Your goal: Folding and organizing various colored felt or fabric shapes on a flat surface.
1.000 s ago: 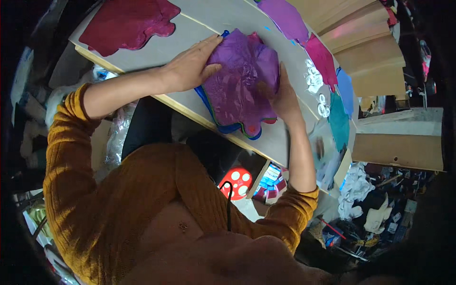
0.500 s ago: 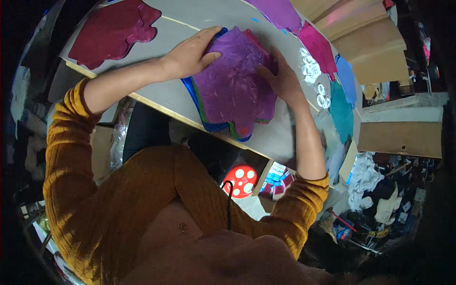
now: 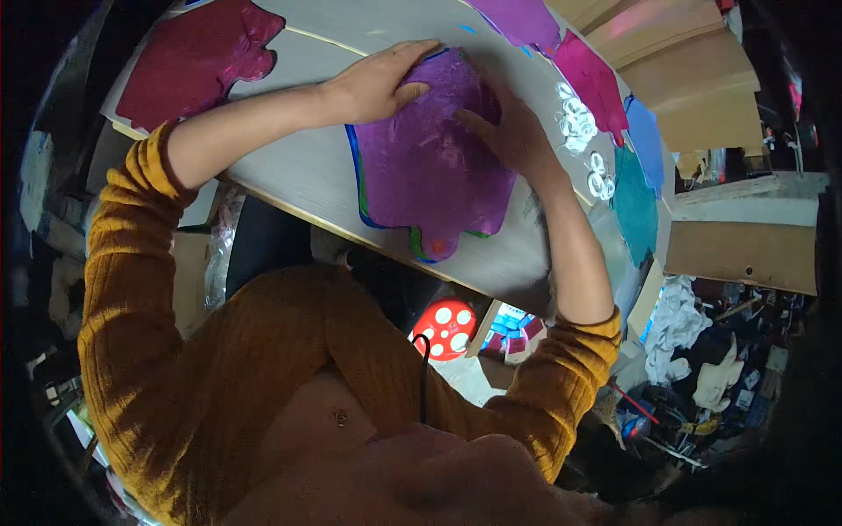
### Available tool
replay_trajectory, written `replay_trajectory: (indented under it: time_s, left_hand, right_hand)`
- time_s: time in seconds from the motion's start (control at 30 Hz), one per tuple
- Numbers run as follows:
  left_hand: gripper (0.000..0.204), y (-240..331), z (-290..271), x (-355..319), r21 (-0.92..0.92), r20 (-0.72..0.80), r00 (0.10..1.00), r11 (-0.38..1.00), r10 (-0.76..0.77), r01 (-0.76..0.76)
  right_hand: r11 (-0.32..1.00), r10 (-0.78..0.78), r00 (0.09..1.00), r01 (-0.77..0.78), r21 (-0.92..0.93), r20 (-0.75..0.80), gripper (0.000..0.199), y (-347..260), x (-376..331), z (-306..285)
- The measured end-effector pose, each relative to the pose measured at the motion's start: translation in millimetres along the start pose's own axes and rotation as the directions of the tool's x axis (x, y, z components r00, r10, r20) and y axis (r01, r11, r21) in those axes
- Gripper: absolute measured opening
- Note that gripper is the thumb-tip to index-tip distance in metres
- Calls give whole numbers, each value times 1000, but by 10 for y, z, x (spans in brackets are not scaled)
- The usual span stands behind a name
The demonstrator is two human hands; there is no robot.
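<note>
A stack of flat, soft-looking cut-out pieces [image 3: 430, 180] lies on the grey table before me, a shiny purple one on top. Thin blue and green edges of lower pieces show along its left and near sides. My left hand [image 3: 375, 86] clasps the stack's far left edge, its thumb on the purple face and its fingers stretched along the rim. On the right side, my right hand [image 3: 519, 136] holds the opposite edge with the thumb lying over the top. The other right fingers are in shadow and partly hidden.
Dark red pieces [image 3: 189, 66] lie at the table's far left. Purple [image 3: 517, 19], magenta [image 3: 592, 79], blue [image 3: 645, 140] and teal pieces [image 3: 634, 206] line its right side, near white rings [image 3: 576, 121]. Cardboard [image 3: 702, 83] stands beyond. Below the table are a red stool [image 3: 445, 330] and a box of packets [image 3: 511, 331].
Both hands have shifted slightly at the stack's far end, the left one rightward. The stack's edges line up more closely: less blue shows at left, and the reddish edge at upper right is gone from sight.
</note>
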State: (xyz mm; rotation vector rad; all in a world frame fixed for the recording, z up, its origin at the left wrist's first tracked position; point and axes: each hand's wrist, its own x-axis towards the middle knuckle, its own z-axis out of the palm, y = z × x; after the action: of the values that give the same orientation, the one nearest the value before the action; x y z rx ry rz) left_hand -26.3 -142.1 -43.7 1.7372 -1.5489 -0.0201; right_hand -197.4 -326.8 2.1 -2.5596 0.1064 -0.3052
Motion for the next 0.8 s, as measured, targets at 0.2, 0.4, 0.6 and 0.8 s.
replay_trajectory:
  time_s: [0.2,0.4,0.6,0.8]
  left_hand:
    - [58,-54,107,27,66,-31,998,996,61,-59]
    - [57,-43,156,28,205,-19,987,967,157,-150]
    - [42,338,-125,226,199,-122,980,971,156,-130]
    - [41,613,47,969,259,124,934,897,336,-357]
  right_hand:
    - [992,-100,992,93,-89,-78,72,147,-27,102]
    - [969,-37,991,4,-247,-129,72,147,-167,-14]
    - [943,232,951,-271,-192,-202,60,47,-1080,-1322]
    - [721,424,873,-486,-494,-241,45,1122,-2726,-2043]
